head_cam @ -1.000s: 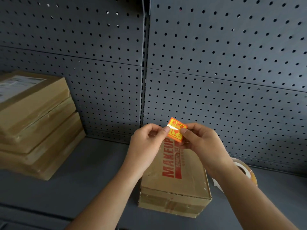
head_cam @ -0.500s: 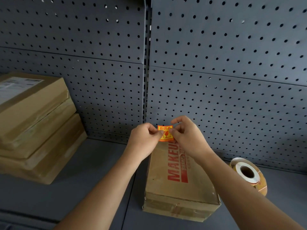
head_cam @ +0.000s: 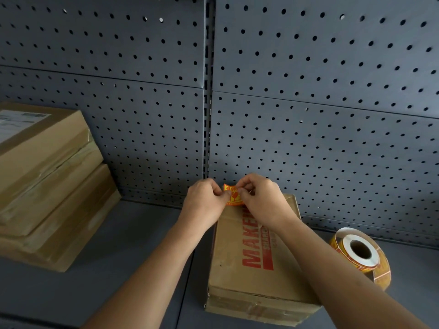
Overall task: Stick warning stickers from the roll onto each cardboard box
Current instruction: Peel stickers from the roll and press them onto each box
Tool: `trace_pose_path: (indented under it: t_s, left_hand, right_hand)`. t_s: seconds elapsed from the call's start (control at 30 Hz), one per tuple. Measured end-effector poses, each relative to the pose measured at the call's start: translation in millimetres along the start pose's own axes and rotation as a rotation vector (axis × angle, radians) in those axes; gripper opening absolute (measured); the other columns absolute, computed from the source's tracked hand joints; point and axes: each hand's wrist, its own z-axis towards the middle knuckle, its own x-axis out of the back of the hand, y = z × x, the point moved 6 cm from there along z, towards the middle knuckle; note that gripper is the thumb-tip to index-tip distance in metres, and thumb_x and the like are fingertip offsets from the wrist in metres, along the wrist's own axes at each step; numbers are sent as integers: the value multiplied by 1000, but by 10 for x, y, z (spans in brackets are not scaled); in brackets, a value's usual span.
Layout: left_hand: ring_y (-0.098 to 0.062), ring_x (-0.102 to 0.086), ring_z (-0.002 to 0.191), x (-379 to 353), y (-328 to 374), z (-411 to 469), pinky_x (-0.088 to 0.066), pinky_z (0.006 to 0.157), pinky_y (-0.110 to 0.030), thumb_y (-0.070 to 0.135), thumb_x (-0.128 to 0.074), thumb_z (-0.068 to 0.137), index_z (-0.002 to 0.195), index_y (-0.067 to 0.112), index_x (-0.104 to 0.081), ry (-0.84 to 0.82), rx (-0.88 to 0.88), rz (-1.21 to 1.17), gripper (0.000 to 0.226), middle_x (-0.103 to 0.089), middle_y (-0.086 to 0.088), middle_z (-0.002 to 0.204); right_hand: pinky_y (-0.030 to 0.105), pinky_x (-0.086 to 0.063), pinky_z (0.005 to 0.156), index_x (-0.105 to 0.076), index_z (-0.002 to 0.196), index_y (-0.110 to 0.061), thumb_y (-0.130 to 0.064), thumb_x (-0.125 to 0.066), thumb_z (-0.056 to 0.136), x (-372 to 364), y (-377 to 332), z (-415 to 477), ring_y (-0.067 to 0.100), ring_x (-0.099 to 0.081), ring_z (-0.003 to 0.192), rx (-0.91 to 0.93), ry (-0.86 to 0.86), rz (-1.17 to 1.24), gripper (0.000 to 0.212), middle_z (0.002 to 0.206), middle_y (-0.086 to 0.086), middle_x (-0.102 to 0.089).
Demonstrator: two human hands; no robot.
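Grey metal shelf under pegboard wall bears cardboard boxes.

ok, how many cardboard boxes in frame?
3. MAKEUP box at centre, lying on the shelf; upper box, white-labelled, stacked on lower box at left. The stack runs off frame, so more may be hidden.

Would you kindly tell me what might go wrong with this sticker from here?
The sticker is curled between the left hand and right hand, so it may fold onto itself or land creased. It hangs near the cardboard box's far edge and might overhang. The right forearm is near the sticker roll and could knock it.
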Motion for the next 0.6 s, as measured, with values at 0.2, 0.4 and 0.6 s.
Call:
trace_pose_path:
  t_s: [0.2,0.4,0.6]
  left_hand:
    - [-13,-58,68,-20,-32,50,-42,59,-28,39,-73,88,75,15,-63,-20,31,4,28,-60,4,74]
    - [-9,-54,63,-41,-48,58,-37,54,-25,38,-73,89,75,16,-63,-38,42,-16,28,-60,5,71]
    - [-13,-53,64,-94,-123,54,-38,54,-28,38,-72,89,82,13,-60,-41,90,-76,28,-58,3,74]
  right_hand:
    - [8,-47,50,-66,101,-20,-14,-56,100,-9,15,19,4,-58,65,-5,-1,-20,12,79,-11,-62]
    - [10,-46,43,-66,103,-18,-14,-55,99,-16,19,26,6,-58,59,-2,-14,-31,12,77,-10,-61]
    - [30,-57,54,-65,98,-17,-13,-54,97,-43,-33,23,21,-65,60,50,7,-148,12,79,2,-68]
